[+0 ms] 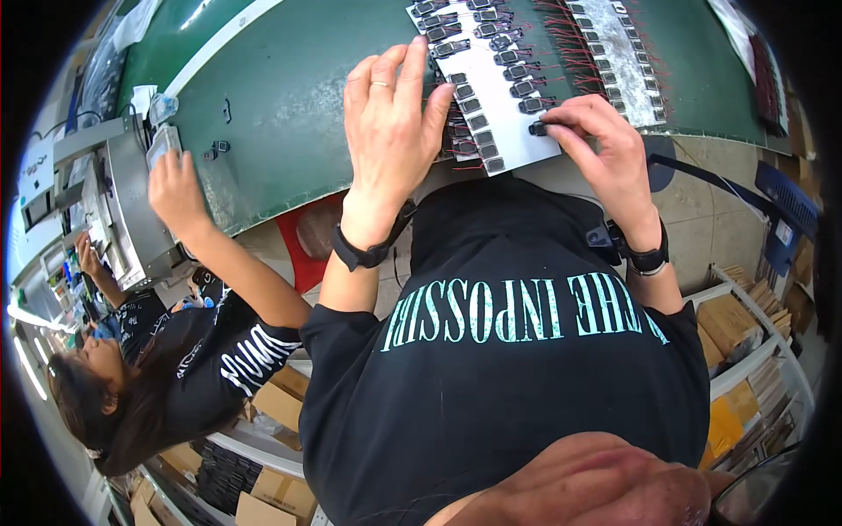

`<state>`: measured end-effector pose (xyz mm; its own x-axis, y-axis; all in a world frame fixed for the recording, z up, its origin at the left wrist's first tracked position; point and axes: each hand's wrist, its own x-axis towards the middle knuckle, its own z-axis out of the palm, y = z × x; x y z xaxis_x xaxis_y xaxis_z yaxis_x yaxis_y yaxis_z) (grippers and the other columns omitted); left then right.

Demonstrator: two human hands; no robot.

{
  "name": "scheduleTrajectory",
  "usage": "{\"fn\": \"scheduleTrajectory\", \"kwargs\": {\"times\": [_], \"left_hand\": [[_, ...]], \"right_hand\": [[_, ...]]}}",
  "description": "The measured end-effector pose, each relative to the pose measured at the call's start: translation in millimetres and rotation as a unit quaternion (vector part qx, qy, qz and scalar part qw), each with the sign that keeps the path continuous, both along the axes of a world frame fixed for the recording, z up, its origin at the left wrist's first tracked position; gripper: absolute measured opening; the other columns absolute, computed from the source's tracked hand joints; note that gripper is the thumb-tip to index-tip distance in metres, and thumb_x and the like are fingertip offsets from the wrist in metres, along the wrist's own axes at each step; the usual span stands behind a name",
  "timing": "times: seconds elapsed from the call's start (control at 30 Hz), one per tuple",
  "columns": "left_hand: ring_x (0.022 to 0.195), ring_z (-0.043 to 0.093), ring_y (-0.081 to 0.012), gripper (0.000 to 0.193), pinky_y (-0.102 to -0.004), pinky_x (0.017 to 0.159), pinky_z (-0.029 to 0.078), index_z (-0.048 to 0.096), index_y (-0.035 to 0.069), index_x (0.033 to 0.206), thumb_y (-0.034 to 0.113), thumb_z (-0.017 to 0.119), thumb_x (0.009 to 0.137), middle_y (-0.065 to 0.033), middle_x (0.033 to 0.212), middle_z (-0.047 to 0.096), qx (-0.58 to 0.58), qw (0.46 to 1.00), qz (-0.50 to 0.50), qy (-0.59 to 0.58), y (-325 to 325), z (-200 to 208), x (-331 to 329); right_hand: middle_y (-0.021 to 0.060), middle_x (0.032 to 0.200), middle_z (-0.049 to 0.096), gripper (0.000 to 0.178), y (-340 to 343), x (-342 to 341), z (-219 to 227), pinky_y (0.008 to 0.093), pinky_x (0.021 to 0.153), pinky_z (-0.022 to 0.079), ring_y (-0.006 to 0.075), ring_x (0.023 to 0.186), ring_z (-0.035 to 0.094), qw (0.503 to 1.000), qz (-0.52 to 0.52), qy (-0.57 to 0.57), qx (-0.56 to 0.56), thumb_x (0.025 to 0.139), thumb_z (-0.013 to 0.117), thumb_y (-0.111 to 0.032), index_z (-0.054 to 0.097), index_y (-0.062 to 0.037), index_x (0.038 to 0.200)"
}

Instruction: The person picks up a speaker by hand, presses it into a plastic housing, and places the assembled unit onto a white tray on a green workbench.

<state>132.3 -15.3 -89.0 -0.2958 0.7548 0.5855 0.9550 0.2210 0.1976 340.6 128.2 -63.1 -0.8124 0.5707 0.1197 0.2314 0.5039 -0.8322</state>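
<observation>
Right hand [605, 140] pinching black part [537, 129] over board [516, 145], near right edge; fingertips [553, 120] hiding one end, visible end pointing left, long axis unclear. Left hand [386, 131] lying wide, partly hiding board's left edge.

Large pale turquoise capitals [517, 311] are running upside down across the wearer's black shirt [491, 394], below the left hand [386, 131] and right hand [601, 140]. Bold white lettering [260, 359] is marking a co-worker's black T-shirt [206, 381], down and left of the left hand.
</observation>
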Motion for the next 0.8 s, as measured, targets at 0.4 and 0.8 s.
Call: {"fn": "scheduleTrajectory", "kwargs": {"times": [0.4, 0.8], "left_hand": [[0.104, 0.055, -0.0287, 0.036, -0.0385, 0.089, 0.047, 0.070, 0.009, 0.114, 0.008, 0.076, 0.079, -0.0070, 0.110, 0.064, 0.060, 0.996, 0.007, -0.062, -27.2, 3.9, 5.6], [0.082, 0.059, -0.0278, 0.013, -0.0398, 0.075, 0.048, 0.064, 0.003, 0.104, 0.011, 0.058, 0.095, -0.0110, 0.091, 0.066, 0.114, 0.911, 0.262, -0.297, -97.5, 0.7, -28.3]], "right_hand": [[0.0070, 0.097, 0.063, 0.021, 2.2, -0.2, -9.8, 0.0332, 0.078, 0.048, 0.0235, 0.090, 0.059, 0.974, 0.007, 0.045, 0.220, 0.079, 0.072, 0.002, 0.073, -0.0054, 0.098], [0.0076, 0.094, 0.064, 0.022, -7.1, -56.2, 5.9, 0.0361, 0.080, 0.047, 0.0257, 0.090, 0.058, 0.946, 0.090, 0.066, 0.303, 0.079, 0.072, -0.002, 0.071, -0.0036, 0.101]]}}
